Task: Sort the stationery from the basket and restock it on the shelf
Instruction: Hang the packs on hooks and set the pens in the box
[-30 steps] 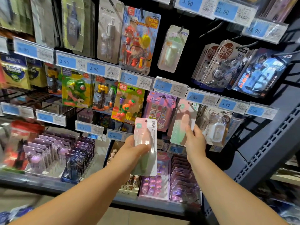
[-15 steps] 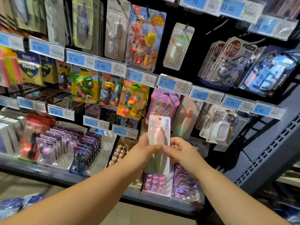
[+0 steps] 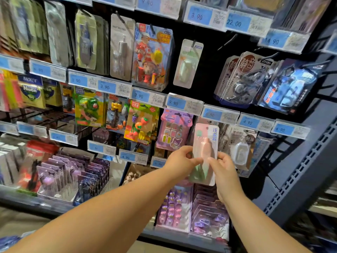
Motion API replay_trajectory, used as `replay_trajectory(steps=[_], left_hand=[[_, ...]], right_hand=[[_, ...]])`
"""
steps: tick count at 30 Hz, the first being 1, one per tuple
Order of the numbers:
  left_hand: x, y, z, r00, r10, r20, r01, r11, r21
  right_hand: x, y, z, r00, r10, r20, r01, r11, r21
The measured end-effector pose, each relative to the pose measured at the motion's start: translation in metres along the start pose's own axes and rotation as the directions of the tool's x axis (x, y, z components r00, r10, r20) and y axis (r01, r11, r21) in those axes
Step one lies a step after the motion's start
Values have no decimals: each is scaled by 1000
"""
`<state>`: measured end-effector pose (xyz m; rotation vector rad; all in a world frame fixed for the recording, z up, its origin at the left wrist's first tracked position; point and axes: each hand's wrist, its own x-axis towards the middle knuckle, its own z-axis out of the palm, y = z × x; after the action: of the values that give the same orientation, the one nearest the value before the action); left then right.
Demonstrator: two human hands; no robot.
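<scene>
Pale pink card under clear plastic, a tall blister pack [image 3: 205, 136] with a pink-and-green correction roller sealed inside: gripped low down from both sides, in mid-air before the display. Left hand [image 3: 179, 159] curled on the left edge, thumb across the front, fingers tucked behind. Right hand [image 3: 221, 168] pinching the right edge in the same way. Two-handed most likely to steady a floppy card and aim its small hang-hole, kept uppermost for that reason. Upright and face outward, to match the stock already hanging.

Just below and behind, clear trays of purple carded items [image 3: 209, 214] standing on the bottom shelf [image 3: 182, 238], filed upright for easy picking. No basket in view.

Directly behind the pack's top, a blue price tag [image 3: 212, 114], figures blurred. Stock on that peg hidden by the pack itself, peg tip not discernible. Probably the destination, hence the pack raised right in front of it. To the left, a purple cartoon-character card [image 3: 174, 130]. To the right, a white roller in a clear blister [image 3: 240, 149]. Each hung below its own tag, sorted by kind and price.

Farther up, a mint-green pack of similar shape [image 3: 187, 64], hanging alone against the black back panel [image 3: 209, 73].

Next, by judgement: hole threaded onto the peg, card slid back. Risk of missing the hole or nudging neighbours loose.
</scene>
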<state>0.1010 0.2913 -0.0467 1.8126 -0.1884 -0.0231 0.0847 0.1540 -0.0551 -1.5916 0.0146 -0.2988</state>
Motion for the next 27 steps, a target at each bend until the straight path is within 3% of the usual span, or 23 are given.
replay_trajectory(steps=[5, 21, 27], left_hand=[[12, 12, 12, 996, 41, -83, -32, 994, 107], [31, 4, 16, 979, 92, -183, -69, 990, 125], [36, -1, 14, 970, 133, -206, -81, 967, 242]], right_hand=[[8, -3, -4, 999, -14, -43, 17, 998, 67], [36, 9, 8, 992, -34, -118, 41, 997, 61], [46, 19, 15, 971, -21, -240, 0, 996, -87]])
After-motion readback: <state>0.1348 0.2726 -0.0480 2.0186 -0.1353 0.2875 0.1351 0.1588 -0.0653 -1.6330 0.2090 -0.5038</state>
